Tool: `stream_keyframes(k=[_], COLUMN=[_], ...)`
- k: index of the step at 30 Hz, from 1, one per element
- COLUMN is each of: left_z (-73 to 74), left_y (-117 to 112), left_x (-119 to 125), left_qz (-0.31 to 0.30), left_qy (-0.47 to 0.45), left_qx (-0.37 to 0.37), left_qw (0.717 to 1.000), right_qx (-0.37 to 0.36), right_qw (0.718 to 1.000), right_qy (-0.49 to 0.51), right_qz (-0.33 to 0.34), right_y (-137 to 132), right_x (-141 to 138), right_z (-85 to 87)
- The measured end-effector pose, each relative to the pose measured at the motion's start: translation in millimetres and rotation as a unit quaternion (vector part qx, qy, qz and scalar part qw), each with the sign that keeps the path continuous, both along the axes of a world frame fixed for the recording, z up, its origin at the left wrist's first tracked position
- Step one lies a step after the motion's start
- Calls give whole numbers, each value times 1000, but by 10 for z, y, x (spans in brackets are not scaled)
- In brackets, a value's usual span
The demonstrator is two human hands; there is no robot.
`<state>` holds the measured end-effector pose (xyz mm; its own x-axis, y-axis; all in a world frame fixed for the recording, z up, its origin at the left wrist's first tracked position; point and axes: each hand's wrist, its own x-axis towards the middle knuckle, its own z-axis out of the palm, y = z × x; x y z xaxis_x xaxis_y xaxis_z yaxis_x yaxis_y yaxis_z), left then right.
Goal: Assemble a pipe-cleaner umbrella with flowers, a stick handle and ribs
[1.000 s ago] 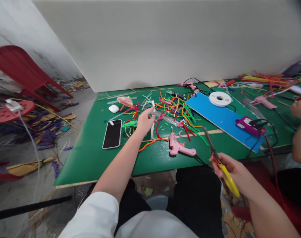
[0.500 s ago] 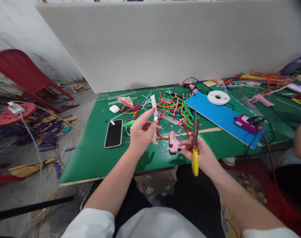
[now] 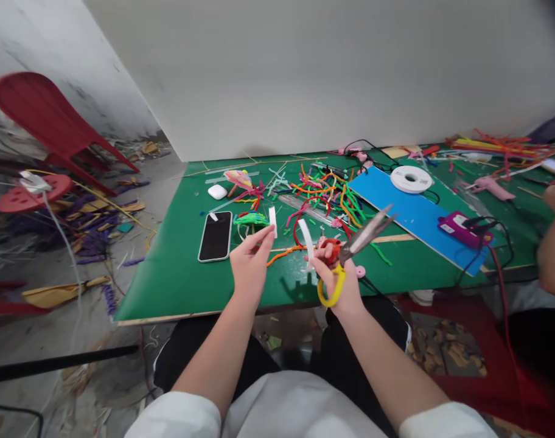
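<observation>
My left hand (image 3: 251, 263) pinches a short white strip (image 3: 272, 219) upright between thumb and fingers, above the table. Across from it, my right hand (image 3: 339, 277) grips scissors (image 3: 362, 237) with one yellow and one red handle loop. Their blades point up and to the right, away from the strips. A second, slightly curved white strip (image 3: 306, 237) stands up from the fingertips of that same hand. Between the two strips there is a gap. The pink glue gun (image 3: 360, 272) is mostly hidden behind my right hand.
Colourful pipe cleaners (image 3: 325, 182) lie heaped on the green table (image 3: 168, 286). A phone (image 3: 215, 237) and a white case (image 3: 217, 192) are at left. A white ribbon roll (image 3: 411, 179) and purple power strip (image 3: 464, 227) rest on a blue board (image 3: 387, 201). Another person's arm (image 3: 554, 243) shows at right.
The single white strip by my left hand is now two pieces, one in each hand. My right hand has moved left, and the scissors have swung to point up and right.
</observation>
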<state>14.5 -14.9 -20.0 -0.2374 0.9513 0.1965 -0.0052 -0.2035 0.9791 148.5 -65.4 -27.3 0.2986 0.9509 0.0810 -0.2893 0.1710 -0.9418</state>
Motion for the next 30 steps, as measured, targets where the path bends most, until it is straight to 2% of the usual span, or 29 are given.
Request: stream_keyframes(k=[4, 8, 12, 25, 30], left_z=[-171, -251, -275, -319, -310], left_y=[-183, -319, -348, -421, -418], left_x=[-23, 51, 76, 105, 109], left_qz=[-14, -40, -55, -74, -59], left_qy=[-75, -134, -163, -194, -182], left_qx=[-91, -113, -139, -158, -153], left_qw=[993, 984, 975, 965, 970], right_qx=[-19, -70, -96, -116, -120], right_qw=[1000, 997, 995, 993, 993], right_qy=[8, 12, -4, -23, -24], right_qz=[11, -8, -10, 4, 6], right_y=[-25, -73, -137, -185, -193], right_x=[-47, -189, -274, -308, -310], right_z=[-52, -190, -275, -324, -301])
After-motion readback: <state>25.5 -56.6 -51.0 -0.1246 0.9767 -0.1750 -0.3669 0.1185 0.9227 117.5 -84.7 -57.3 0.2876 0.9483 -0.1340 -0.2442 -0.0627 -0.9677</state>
